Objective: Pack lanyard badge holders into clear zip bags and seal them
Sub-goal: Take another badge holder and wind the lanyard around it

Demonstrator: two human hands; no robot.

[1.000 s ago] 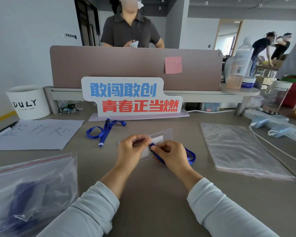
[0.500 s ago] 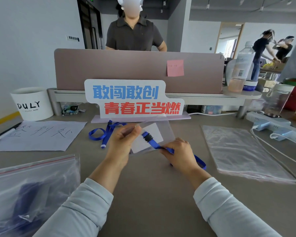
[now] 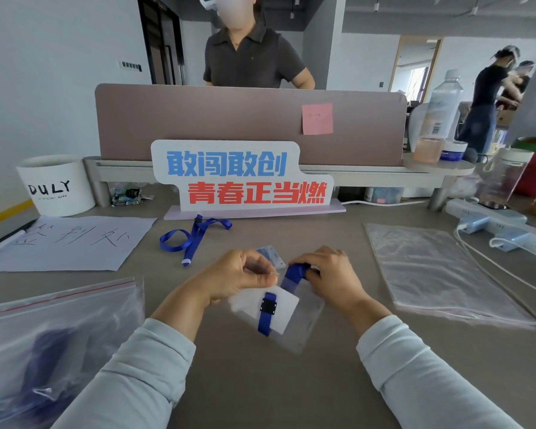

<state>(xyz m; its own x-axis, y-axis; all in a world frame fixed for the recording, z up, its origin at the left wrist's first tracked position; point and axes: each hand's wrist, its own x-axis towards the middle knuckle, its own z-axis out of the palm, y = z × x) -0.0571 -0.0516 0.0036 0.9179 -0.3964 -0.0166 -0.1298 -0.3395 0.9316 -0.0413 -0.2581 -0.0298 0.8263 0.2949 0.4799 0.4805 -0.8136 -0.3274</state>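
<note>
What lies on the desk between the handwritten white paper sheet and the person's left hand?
A loose blue fabric lanyard, head view; otherwise bare grey desk.

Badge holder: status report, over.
Left grip pinching badge holder. Right grip holding its blue strap. Not bagged yet; empty bag lies right, nothing in way.

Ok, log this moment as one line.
step: badge holder not yet bagged | left hand: pinches holder top | right hand: grips blue lanyard | empty zip bag: flat at right

glossy clear plastic badge holder (image 3: 279,317)
</note>
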